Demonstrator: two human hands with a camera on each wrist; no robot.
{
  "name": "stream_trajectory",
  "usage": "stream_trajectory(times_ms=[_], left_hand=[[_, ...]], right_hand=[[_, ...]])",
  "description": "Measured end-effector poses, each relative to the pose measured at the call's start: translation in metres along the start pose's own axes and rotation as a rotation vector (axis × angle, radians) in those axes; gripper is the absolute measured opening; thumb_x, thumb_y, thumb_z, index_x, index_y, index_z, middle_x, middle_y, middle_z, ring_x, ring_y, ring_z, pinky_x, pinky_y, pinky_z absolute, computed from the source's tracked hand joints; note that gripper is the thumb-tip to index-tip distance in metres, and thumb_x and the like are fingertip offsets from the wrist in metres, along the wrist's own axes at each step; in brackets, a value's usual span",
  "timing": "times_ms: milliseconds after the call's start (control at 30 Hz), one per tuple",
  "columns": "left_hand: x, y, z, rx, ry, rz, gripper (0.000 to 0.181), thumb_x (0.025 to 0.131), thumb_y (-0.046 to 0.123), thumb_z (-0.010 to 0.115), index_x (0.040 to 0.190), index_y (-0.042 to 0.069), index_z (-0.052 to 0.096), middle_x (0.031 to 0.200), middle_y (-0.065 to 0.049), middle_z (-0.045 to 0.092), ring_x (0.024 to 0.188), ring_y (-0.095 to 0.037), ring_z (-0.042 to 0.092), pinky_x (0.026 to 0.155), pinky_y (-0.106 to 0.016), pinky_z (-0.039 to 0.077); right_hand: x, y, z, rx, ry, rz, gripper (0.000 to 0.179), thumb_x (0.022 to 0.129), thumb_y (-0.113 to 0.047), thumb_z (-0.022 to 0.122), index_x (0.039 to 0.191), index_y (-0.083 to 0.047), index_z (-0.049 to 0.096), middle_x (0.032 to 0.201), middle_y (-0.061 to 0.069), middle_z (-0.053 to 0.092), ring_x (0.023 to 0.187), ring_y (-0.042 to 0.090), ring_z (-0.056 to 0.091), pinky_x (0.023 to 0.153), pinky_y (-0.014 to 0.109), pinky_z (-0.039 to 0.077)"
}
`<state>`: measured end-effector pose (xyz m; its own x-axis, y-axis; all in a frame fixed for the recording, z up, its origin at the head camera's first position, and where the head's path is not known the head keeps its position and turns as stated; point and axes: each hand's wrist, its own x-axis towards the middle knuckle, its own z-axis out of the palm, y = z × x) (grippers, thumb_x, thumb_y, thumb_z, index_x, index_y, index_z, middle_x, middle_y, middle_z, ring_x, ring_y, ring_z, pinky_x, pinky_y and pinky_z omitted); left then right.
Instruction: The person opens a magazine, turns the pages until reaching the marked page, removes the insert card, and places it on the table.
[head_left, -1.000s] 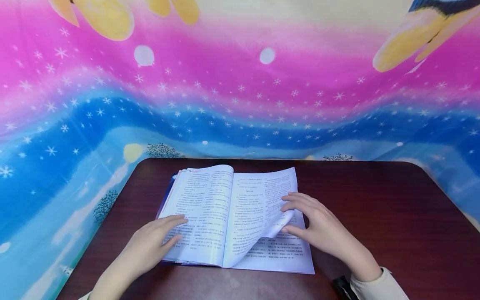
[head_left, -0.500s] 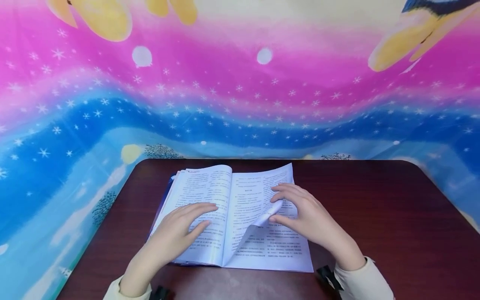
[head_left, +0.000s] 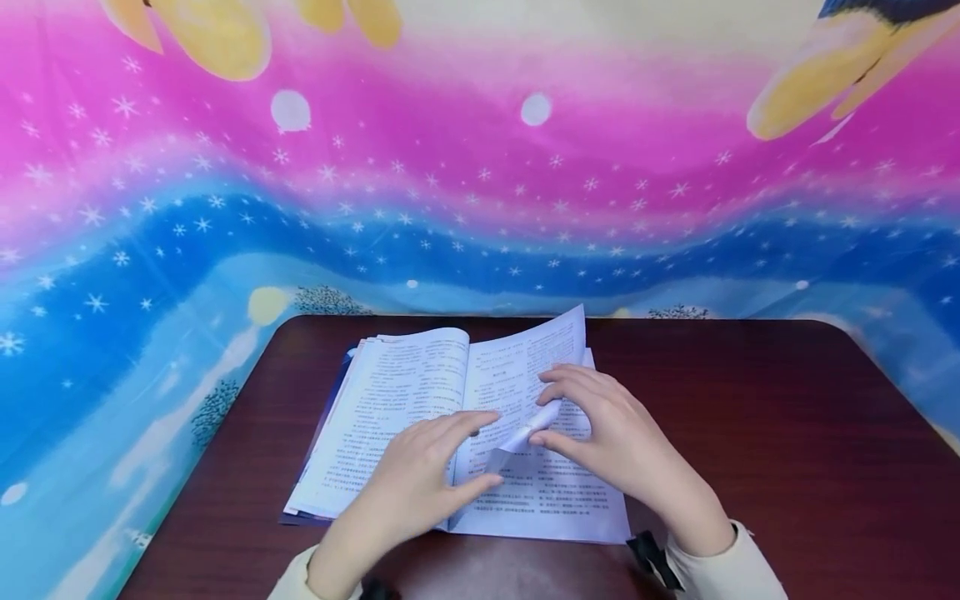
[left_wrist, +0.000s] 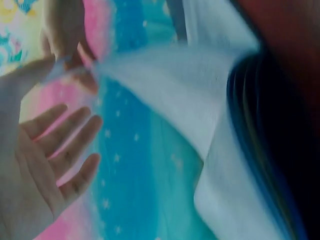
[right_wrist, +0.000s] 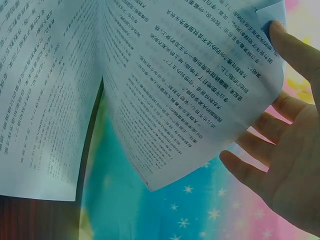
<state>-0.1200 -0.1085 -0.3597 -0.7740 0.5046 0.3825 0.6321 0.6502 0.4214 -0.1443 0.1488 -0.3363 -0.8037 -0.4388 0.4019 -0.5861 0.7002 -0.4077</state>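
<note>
An open magazine (head_left: 393, 392) with columns of print lies on the table. My right hand (head_left: 618, 433) pinches the edge of a right-hand page (head_left: 558, 342) between thumb and fingers; the page is raised and its lower corner curls over. In the right wrist view the thumb (right_wrist: 295, 50) is on the page's printed side, with the other fingers behind it. My left hand (head_left: 416, 467) is over the magazine's middle, fingers and thumb spread beside the curled corner. The left wrist view shows its fingers apart and the thumb (left_wrist: 35, 72) close to the page's blurred edge.
The dark reddish-brown table (head_left: 765, 433) extends to the right of the magazine. Behind it hangs a pink and blue cloth (head_left: 480, 192) with snowflakes. A dark blue cover edge (head_left: 315, 467) shows under the left pages. Dark straps (head_left: 652, 558) sit at the wrists.
My left hand has moved right, from the left page to beside the curled corner. My right hand has drawn the page slightly left, and its top corner stands higher.
</note>
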Motion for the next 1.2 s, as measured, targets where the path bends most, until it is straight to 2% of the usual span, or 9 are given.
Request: stream_trajectory(times_ms=[167, 367, 533, 667, 867, 1200], left_hand=[[0.001, 0.013, 0.010, 0.008, 0.079, 0.069, 0.061, 0.085, 0.036, 0.079, 0.139, 0.023, 0.055, 0.130, 0.009, 0.063, 0.110, -0.010, 0.064, 0.089, -0.037, 0.054], [0.003, 0.023, 0.013, 0.000, 0.156, 0.169, 0.053, 0.088, 0.024, 0.078, 0.137, 0.021, 0.058, 0.129, 0.008, 0.063, 0.114, -0.008, 0.062, 0.089, -0.030, 0.052], [0.003, 0.024, 0.013, 0.013, 0.215, 0.196, 0.051, 0.086, 0.012, 0.078, 0.133, 0.022, 0.061, 0.126, 0.009, 0.065, 0.112, -0.007, 0.062, 0.088, -0.026, 0.052], [0.002, 0.023, 0.012, 0.030, 0.233, 0.209, 0.052, 0.086, 0.006, 0.076, 0.133, 0.022, 0.062, 0.125, 0.009, 0.066, 0.110, -0.007, 0.063, 0.087, -0.026, 0.051], [0.001, 0.020, 0.012, 0.103, 0.242, 0.238, 0.054, 0.085, 0.005, 0.075, 0.135, 0.019, 0.062, 0.125, 0.007, 0.066, 0.107, -0.009, 0.064, 0.088, -0.027, 0.052], [-0.002, 0.017, 0.008, 0.114, 0.220, 0.195, 0.055, 0.084, 0.008, 0.078, 0.136, 0.022, 0.062, 0.128, 0.008, 0.065, 0.108, -0.010, 0.064, 0.089, -0.032, 0.053]], right_hand=[[-0.004, -0.008, -0.005, -0.019, 0.003, -0.019, 0.037, 0.077, -0.041, 0.084, 0.104, -0.022, 0.068, 0.133, -0.002, 0.061, 0.134, 0.023, 0.046, 0.106, 0.055, 0.038], [-0.006, -0.014, -0.005, -0.030, 0.013, -0.049, 0.038, 0.078, -0.041, 0.084, 0.106, -0.020, 0.068, 0.133, -0.002, 0.061, 0.136, 0.023, 0.044, 0.107, 0.055, 0.037], [-0.006, -0.015, -0.005, -0.040, 0.038, -0.085, 0.038, 0.079, -0.040, 0.083, 0.106, -0.019, 0.069, 0.133, -0.001, 0.061, 0.135, 0.023, 0.045, 0.108, 0.053, 0.037], [-0.006, -0.016, -0.005, -0.045, 0.051, -0.099, 0.038, 0.080, -0.042, 0.082, 0.107, -0.019, 0.070, 0.133, -0.001, 0.061, 0.134, 0.022, 0.046, 0.108, 0.051, 0.038], [-0.005, -0.016, -0.005, -0.040, 0.060, -0.109, 0.040, 0.079, -0.041, 0.083, 0.110, -0.019, 0.070, 0.133, -0.001, 0.061, 0.133, 0.024, 0.047, 0.107, 0.052, 0.038], [-0.005, -0.015, -0.011, 0.003, 0.082, -0.094, 0.043, 0.078, -0.035, 0.085, 0.115, -0.020, 0.069, 0.136, -0.003, 0.058, 0.133, 0.021, 0.047, 0.106, 0.051, 0.038]])
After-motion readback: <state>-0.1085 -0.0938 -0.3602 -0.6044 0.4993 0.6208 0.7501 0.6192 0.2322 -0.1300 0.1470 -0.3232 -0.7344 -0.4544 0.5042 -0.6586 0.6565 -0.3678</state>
